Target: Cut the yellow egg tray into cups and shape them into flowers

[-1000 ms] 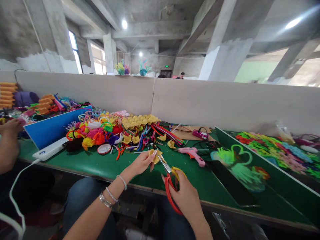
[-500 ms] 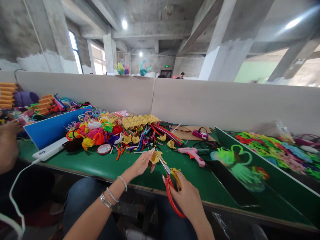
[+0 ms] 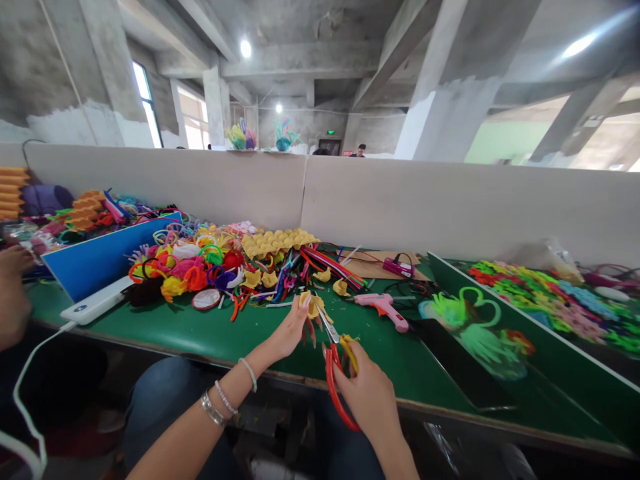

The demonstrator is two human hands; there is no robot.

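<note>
My left hand (image 3: 294,328) pinches a yellow egg-carton cup (image 3: 313,308) above the table's front part. My right hand (image 3: 367,381) is closed around scissors (image 3: 336,373) with red and yellow handles. The blades point up and left and meet the right side of the cup; whether they are biting into it I cannot tell. Just beyond lie loose yellow cup pieces (image 3: 341,287) and a yellow egg carton (image 3: 277,241). A pink glue gun (image 3: 384,309) rests to the right of the cup.
A heap of colourful pipe-cleaner pieces (image 3: 187,270) covers the table's left part, beside a white power bank (image 3: 97,303). At right lie a black phone (image 3: 465,367), a green pipe-cleaner swan (image 3: 480,320) and a low divider (image 3: 540,320). Another person's arm (image 3: 14,293) is at far left.
My left hand has raised and turned the cup slightly to the right. The scissors have swung a little to the left and stand steeper, with the blades still at the cup.
</note>
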